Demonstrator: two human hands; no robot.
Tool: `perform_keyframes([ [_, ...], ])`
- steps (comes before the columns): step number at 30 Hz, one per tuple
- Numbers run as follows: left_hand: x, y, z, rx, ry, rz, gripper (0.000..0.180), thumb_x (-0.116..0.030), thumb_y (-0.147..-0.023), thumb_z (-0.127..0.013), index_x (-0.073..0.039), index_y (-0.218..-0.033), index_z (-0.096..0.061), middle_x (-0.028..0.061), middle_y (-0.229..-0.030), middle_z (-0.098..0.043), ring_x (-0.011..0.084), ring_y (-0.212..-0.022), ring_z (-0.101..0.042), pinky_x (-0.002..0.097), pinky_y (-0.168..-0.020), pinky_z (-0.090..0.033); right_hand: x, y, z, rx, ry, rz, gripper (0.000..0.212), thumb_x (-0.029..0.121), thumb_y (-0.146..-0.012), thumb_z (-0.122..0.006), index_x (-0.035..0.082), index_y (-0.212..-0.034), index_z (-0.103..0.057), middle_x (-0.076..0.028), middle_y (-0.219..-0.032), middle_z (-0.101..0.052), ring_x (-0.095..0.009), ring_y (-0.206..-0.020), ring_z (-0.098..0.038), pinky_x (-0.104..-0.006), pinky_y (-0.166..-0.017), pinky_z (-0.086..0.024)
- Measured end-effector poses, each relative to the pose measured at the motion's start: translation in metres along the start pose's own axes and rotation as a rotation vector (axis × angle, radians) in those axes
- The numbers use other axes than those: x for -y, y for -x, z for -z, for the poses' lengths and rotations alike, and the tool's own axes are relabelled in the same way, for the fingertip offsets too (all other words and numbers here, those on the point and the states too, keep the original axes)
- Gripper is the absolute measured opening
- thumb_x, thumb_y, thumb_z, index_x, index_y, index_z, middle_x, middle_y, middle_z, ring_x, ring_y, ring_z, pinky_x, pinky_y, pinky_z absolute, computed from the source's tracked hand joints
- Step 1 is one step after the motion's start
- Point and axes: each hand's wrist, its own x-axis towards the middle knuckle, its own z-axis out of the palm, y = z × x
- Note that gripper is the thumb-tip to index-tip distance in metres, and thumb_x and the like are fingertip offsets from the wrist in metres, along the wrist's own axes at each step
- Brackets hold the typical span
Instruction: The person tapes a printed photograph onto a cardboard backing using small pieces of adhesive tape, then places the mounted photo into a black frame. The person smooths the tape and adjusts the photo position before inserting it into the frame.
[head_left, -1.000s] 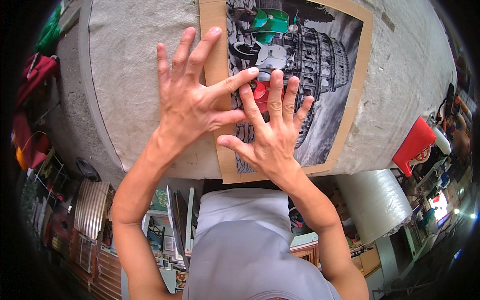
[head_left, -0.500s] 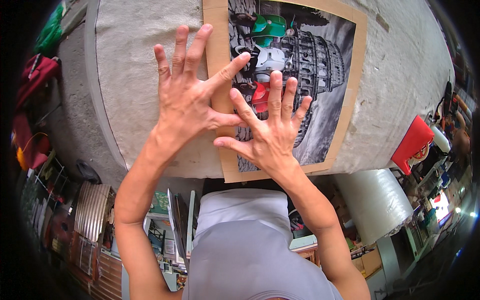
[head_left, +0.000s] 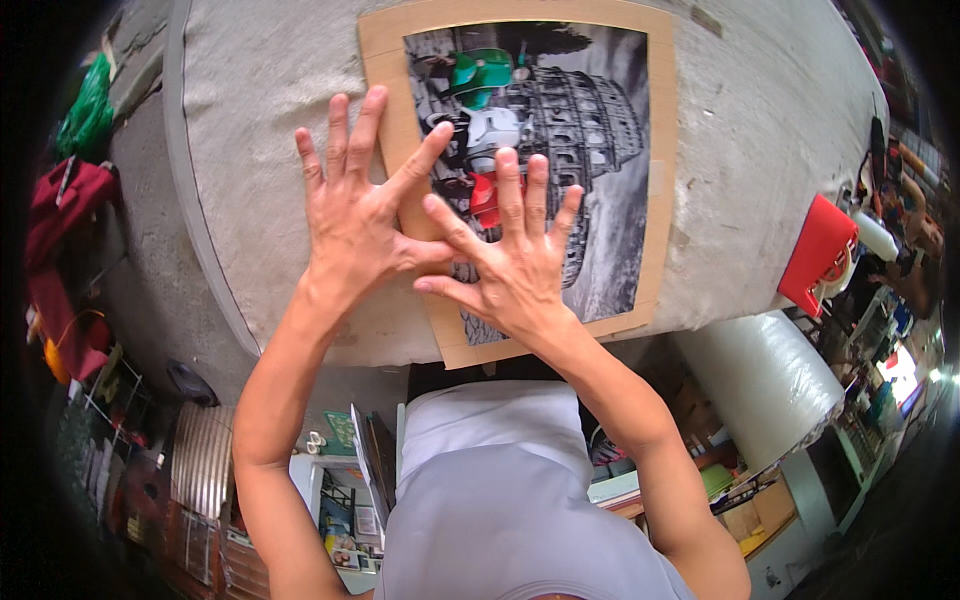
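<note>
A print [head_left: 610, 230] lies on the table, showing green, white and red scooters before a black-and-white arched ruin. It is mounted on a light tan board [head_left: 657, 200] that forms a border around it. My left hand [head_left: 362, 225] is spread flat across the board's left border, with its outer fingers over the cloth and its index finger reaching onto the print. Beside it, my right hand [head_left: 522, 278] spreads over the print's lower part, its fingertips near the red scooter. The two thumbs lie close together. Neither hand holds anything.
A pale cloth [head_left: 265, 120] covers the table. At its right edge sits a red object [head_left: 818, 250], with a large clear plastic roll [head_left: 765, 385] below. Dark red fabric [head_left: 65, 230] and a green bag [head_left: 85, 110] are far left. Shelves with items [head_left: 345, 510] stand beneath the table's near edge.
The view has shifted, so the print, board and upper table appear farther left. Both hands keep nearly the same spread pose and place on the print and board.
</note>
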Motion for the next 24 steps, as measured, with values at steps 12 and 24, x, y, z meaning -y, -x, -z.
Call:
perform_keyframes([
  [12, -0.001, -0.012, 0.025, 0.029, 0.018, -0.104, 0.088, -0.071, -0.061, -0.076, -0.038, -0.14, -0.056, 0.0134, -0.159, -0.027, 0.0386, -0.151, -0.01, 0.0571, -0.12, 0.004, -0.001, 0.0, -0.003, -0.062, -0.066, 0.001, 0.079, 0.082, -0.076, -0.052, 0.041, -0.144, -0.05, -0.026, -0.163, -0.008, -0.046, -0.151, 0.0, -0.068, -0.113, 0.009],
  [24, -0.094, -0.16, -0.028, -0.003, 0.325, -0.91, 0.013, -0.024, -0.082, -0.075, -0.015, -0.092, -0.073, -0.0015, -0.09, -0.066, 0.0163, -0.084, -0.062, 0.0341, -0.076, -0.045, -0.002, 0.004, -0.014, -0.159, -0.086, 0.017, 0.076, 0.081, -0.079, -0.046, 0.037, -0.141, -0.052, -0.024, -0.162, -0.011, -0.046, -0.15, 0.001, -0.0724, -0.113, 0.005],
])
